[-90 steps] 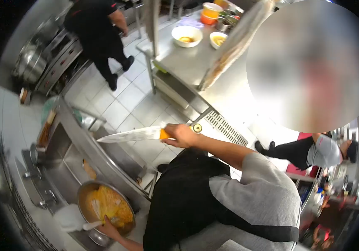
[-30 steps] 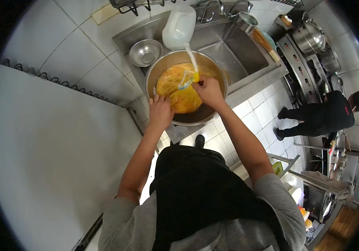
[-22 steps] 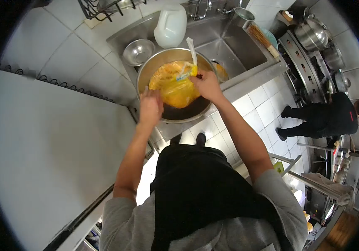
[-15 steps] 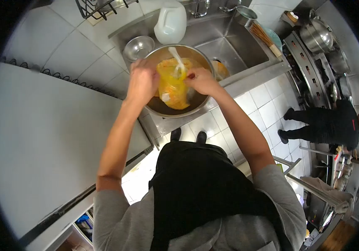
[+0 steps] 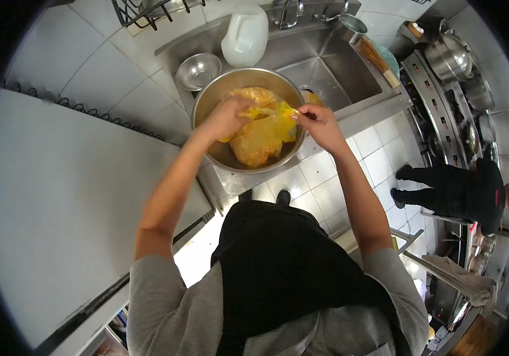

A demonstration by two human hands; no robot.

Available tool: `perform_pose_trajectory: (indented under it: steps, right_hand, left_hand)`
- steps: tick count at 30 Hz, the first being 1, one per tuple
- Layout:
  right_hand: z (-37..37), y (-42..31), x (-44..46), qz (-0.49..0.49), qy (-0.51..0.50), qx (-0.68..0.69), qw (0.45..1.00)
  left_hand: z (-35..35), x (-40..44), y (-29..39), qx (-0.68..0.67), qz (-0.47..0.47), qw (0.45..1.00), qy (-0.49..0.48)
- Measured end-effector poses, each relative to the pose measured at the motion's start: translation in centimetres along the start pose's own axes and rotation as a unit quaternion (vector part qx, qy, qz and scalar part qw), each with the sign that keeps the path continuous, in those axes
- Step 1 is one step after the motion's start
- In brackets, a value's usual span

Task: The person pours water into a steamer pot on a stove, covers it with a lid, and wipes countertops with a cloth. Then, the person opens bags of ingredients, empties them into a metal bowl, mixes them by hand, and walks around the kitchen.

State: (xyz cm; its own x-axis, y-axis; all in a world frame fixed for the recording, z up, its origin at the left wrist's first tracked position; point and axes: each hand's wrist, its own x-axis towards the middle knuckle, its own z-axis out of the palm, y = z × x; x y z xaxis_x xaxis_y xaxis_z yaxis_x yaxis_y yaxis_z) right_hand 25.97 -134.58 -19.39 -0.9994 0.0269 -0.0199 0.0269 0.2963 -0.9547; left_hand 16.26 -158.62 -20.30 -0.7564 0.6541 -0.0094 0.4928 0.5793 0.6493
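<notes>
Plastic bag [image 5: 254, 145] of orange-yellow food: floppy load, mind your grip

Clock here is read off the big bowl, 12 pointing away from the body. Closest thing is the wearer's black apron [image 5: 290, 267], down at 6.

Next up, the hands. The right hand [image 5: 319, 126], at 3 over the rim, has thumb and fingertips pinching the bag's gathered yellow plastic. The left hand [image 5: 226, 120] comes in from 9, on the bag's upper side; its fingertips are blurry, so I can't tell if it's gripping plastic or just resting there.

Bag itself sits inside the wide stainless steel bowl [image 5: 211, 99], bulging toward 6. I'd bet it's heavy for its size, soft all through, and that it'll sag wherever nothing backs it up. Film looks thin and shiny, so probably slippery if wet and easy to tear with a nail. Personally I'd bunch the loose plastic in one fist and slide a flat palm under the fat end, no fingertip tugging on the bulge.

Beyond that: small steel bowl [image 5: 198, 72] between 10 and 11, white plastic jug [image 5: 245, 37] at 12, sink [image 5: 331, 68] at 2. Farthest, a co-worker in black [image 5: 465, 190] between 3 and 4, well apart.
</notes>
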Motion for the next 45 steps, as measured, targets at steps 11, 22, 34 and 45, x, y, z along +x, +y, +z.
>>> perform_pose_trajectory:
  steps: [11,22,34,45]
  right_hand:
    - [0.6,-3.7,0.8,-0.002,0.056,0.029,0.998]
    - [-1.0,-0.9,1.6,-0.036,0.05,0.075,0.995]
    - [-0.2,-9.0,4.8,-0.178,0.0,0.056,0.982]
    - [-0.5,-4.4,7.8,-0.192,-0.052,-0.115,0.973]
  left_hand:
    - [3.7,-1.4,-3.5,-0.186,0.045,0.979,0.077]
    - [0.6,-1.5,2.6,-0.182,0.008,0.978,0.104]
    - [-1.6,-5.9,5.9,-0.11,-0.052,0.945,0.305]
    - [-4.9,-2.1,7.6,-0.076,0.019,0.941,0.329]
